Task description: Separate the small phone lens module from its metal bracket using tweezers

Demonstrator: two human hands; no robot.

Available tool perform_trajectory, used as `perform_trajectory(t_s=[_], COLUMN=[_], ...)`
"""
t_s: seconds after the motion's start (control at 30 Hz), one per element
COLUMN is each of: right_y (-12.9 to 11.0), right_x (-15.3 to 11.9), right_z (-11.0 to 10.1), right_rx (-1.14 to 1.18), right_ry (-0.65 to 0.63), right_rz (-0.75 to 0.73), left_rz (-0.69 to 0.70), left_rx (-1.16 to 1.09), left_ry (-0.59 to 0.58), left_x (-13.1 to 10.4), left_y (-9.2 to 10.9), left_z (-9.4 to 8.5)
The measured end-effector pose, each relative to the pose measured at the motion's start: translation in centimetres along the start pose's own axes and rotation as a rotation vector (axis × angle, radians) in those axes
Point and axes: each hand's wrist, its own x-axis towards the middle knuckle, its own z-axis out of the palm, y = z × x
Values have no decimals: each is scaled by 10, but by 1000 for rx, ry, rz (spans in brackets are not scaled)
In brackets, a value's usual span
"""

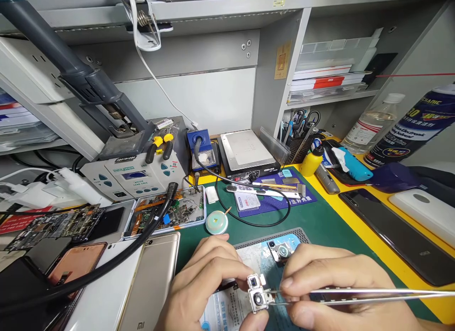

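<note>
My left hand (213, 286) pinches a small phone camera module (256, 293) with two lenses, its fingers at the top and thumb below. From the right, my right hand (327, 283) grips metal tweezers (362, 295), whose tips meet the right side of the module. Beneath both hands lies a blue phone body (272, 267), its lower part covered by my fingers. Another camera part with a round lens (282, 250) sits near that phone's top edge.
A parts tray (205, 212) and gold phone (151, 283) lie to the left. Behind stand a soldering station (142, 174) and flat heating plate (249, 153). A black cable (280, 223) loops over the mat. On the right are a black phone (398, 236) and yellow bottle (311, 162).
</note>
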Motion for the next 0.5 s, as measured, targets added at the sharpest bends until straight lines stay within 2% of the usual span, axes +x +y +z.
perform_trajectory(t_s=[0.5], right_y=[2], right_x=[-2], right_z=[0], right_rx=[29], right_ry=[-8], right_rz=[-17], left_rz=[-5], left_rx=[-11], left_ry=[20], left_x=[-3], left_y=[0], left_z=[2])
